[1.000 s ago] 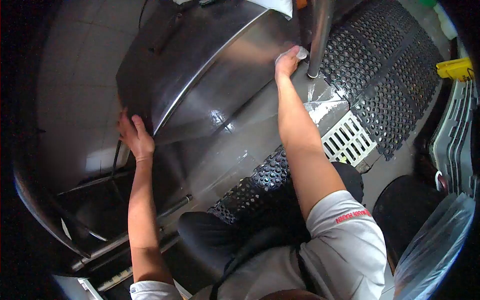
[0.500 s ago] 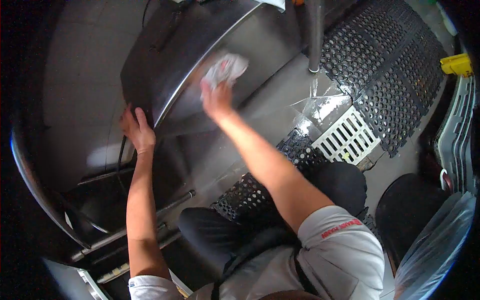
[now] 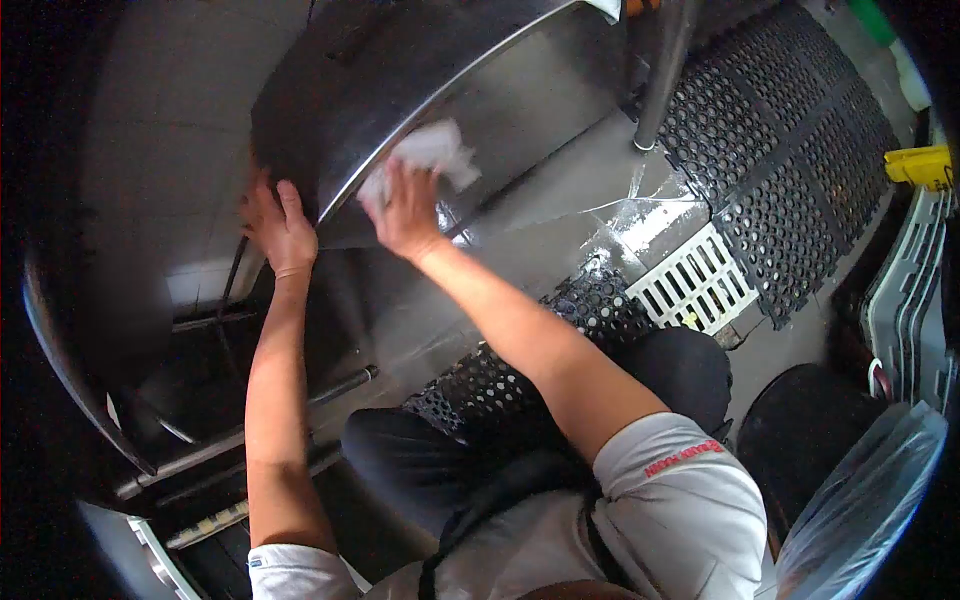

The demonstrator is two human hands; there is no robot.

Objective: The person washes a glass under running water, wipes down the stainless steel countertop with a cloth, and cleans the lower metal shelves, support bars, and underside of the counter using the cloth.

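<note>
My right hand (image 3: 405,212) presses a crumpled white cloth (image 3: 435,150) against the shiny metal panel (image 3: 530,95), just below its bright edge. The cloth is blurred by motion. At the panel's left corner, my left hand (image 3: 280,225) rests against the dark metal surface (image 3: 330,120) with its fingers apart and nothing held in it. The bright metal edge (image 3: 430,100) runs diagonally from near my left hand up to the top of the view.
Black perforated rubber mats (image 3: 790,190) cover the floor at right, beside a white drain grate (image 3: 700,275). A metal leg (image 3: 665,85) stands behind the grate. Farther right are a yellow object (image 3: 918,167), a black round seat (image 3: 800,430) and clear plastic (image 3: 870,500).
My right hand has moved from the panel's far right end to its left part, bringing the cloth along. My left hand has stayed at the left corner. The camera view has shifted slightly.
</note>
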